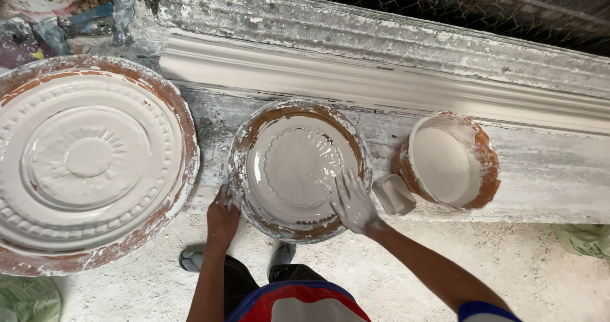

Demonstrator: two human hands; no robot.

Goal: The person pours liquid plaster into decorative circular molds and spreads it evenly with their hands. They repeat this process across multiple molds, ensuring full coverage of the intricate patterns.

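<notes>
A small round mould [298, 169] with a brown rim and a flower pattern is filled with wet white plaster and sits in front of me on the bench. My right hand [352, 201], coated in plaster, lies flat inside its lower right part, fingers spread. My left hand [222, 214] grips the mould's lower left rim. A brown bowl [451, 163] of white plaster stands to the right, with a small plaster-covered block [393, 194] lying between it and the mould.
A large round ceiling-rose mould [89, 163] full of plaster lies at the left. A long white cornice moulding [381, 84] runs along the bench behind. Wire mesh [483, 4] is at the back. My feet [190, 258] stand on the dusty floor.
</notes>
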